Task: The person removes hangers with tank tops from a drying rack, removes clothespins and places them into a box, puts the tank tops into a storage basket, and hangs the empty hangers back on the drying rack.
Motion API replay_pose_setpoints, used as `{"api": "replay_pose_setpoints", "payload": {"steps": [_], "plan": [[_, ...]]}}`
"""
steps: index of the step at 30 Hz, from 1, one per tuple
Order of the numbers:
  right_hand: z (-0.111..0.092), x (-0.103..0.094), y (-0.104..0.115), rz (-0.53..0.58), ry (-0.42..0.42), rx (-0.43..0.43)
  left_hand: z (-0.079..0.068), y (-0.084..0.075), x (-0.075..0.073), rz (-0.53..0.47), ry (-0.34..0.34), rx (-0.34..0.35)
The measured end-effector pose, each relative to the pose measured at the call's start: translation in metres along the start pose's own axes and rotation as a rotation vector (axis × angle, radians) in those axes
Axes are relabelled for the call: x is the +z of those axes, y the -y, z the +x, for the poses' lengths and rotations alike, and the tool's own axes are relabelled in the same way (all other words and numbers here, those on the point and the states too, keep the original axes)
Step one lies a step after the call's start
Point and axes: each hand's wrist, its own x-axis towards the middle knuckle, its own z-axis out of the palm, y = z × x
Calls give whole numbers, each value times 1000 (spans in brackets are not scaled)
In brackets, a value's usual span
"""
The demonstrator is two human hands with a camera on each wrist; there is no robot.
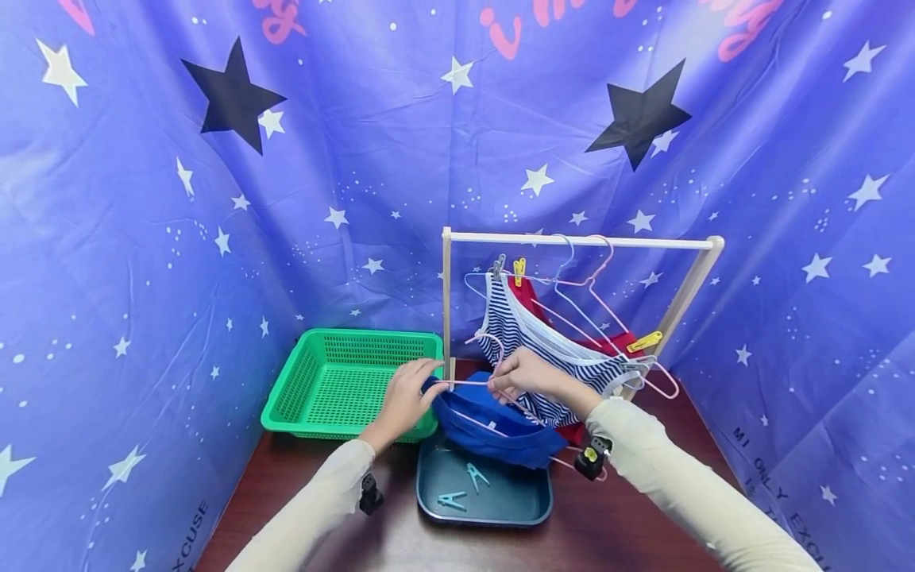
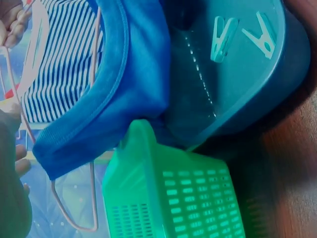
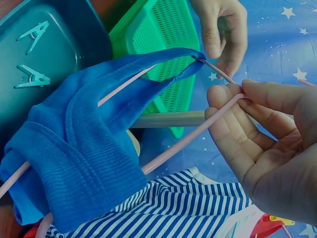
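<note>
A pair of blue underpants (image 1: pixel 493 429) hangs on a pink clothes hanger (image 3: pixel 183 136), the wire running through the waist opening. With thumb and fingertips my right hand (image 1: pixel 525 373) pinches the hanger just under its hook. My left hand (image 1: pixel 411 393) is at the hanger's left arm, thumb and fingers on either side of the wire by the garment's corner. In the right wrist view, the left hand (image 3: pixel 223 29) is close to the blue cloth's edge. Striped underpants (image 1: pixel 529 342) hang behind, clipped to a blue hanger (image 1: pixel 572 298).
A wooden rack (image 1: pixel 579 240) carries the striped pair and a red garment (image 1: pixel 525 298) with yellow clothespins (image 1: pixel 646 342). At left stands a green basket (image 1: pixel 350 389). Below the hands sits a dark tray (image 1: pixel 493 516) with two light-blue clothespins (image 1: pixel 452 500).
</note>
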Motion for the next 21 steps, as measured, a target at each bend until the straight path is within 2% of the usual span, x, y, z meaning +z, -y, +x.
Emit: {"api": "replay_pose_setpoints", "payload": {"steps": [3,6,14,21], "plan": [[0,-1,0,7,-3,-10,-2,2,-4,-3,83,-28],[-1,-2,-1,11,-4,-29,-3,6,-6,-15,139,-53],[-1,-3,-2,16,-2,-35,-1,17,-8,-82,236,-124],[-2,-4,-4,20,3,-32,6,19,-15,-183,330,-234]]}}
